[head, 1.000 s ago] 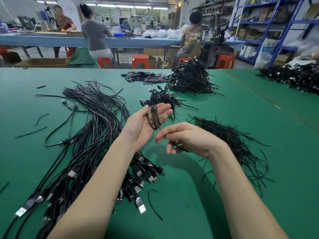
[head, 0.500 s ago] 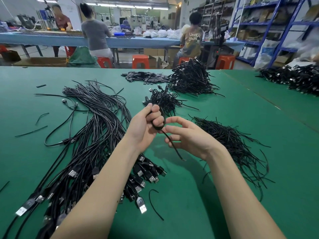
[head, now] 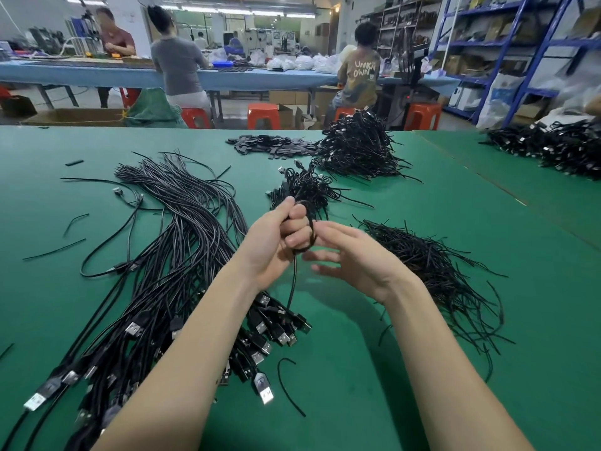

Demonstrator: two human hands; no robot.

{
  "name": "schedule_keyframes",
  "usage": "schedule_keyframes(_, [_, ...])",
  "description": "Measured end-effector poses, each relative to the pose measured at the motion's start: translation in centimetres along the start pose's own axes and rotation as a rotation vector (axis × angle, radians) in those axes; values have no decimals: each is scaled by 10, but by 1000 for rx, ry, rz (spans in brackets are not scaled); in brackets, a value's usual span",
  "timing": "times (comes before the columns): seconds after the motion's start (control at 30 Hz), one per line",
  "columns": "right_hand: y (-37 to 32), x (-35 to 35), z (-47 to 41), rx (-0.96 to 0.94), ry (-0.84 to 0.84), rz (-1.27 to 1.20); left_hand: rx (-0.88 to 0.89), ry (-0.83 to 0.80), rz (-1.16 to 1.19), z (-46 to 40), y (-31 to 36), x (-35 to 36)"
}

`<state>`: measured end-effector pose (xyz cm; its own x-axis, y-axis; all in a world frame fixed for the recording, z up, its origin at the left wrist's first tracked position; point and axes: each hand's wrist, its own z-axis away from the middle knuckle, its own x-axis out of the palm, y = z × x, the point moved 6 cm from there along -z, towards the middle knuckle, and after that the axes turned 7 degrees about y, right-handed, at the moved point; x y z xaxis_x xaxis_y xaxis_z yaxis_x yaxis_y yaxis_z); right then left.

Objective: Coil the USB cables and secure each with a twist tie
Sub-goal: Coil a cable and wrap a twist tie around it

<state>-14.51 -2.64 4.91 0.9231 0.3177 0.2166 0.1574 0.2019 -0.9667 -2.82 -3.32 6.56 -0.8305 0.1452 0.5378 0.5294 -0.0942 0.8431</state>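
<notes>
My left hand (head: 276,242) grips a coiled black USB cable (head: 310,229) above the green table (head: 374,369). A loose black strand (head: 293,281) hangs down from the coil. My right hand (head: 354,258) sits just right of the coil, fingers extended and slightly blurred, fingertips close to the coil. Whether it touches the coil I cannot tell. A big bundle of uncoiled USB cables (head: 169,255) lies to the left, plugs toward me. A heap of black twist ties (head: 435,268) lies to the right.
A small pile of tied coils (head: 305,190) lies just beyond my hands, a larger pile (head: 357,148) behind it. Flat black pieces (head: 270,146) lie at the back. Loose ties (head: 287,385) are scattered about. Another cable pile (head: 553,148) sits far right. People work at a far table.
My left hand went from open palm to curled round the coil and lifted slightly. My right hand let the strand go and opened beside the coil; the strand now hangs down.
</notes>
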Motion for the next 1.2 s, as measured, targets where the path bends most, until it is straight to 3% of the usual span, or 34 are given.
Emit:
schedule_keyframes(0.1, [-3, -15, -2, -87, 180, 34, -9, -47, -134, 0, -5, 7])
schedule_keyframes(0.27, [-13, -24, -2, -208, 449, 95, 255, 213, -611, -5, -3, 1])
schedule_keyframes(0.37, [-18, -24, -3, -263, 479, 46, 340, 243, -782, -5, -5, 0])
schedule_keyframes(0.47, [-15, -21, -4, -267, 472, 8, 307, 247, -818, -7, -11, -2])
schedule_keyframes(0.53, [-14, -21, -4, -279, 497, 29, 263, 221, -718, -7, -16, -2])
schedule_keyframes(0.67, [-14, -28, -3, -279, 575, 230, 215, 219, -560, -10, -18, -3])
schedule_keyframes(0.8, [-13, -25, -2, -50, 418, 438, 274, 356, -652, -10, -18, -14])
schedule_keyframes(0.93, [-9, -20, 4, 94, 245, 614, 325, 373, -619, -10, -19, -15])
schedule_keyframes(1.2, [15, 8, 9, 226, -102, 468, 320, 318, -477, -13, -20, -14])
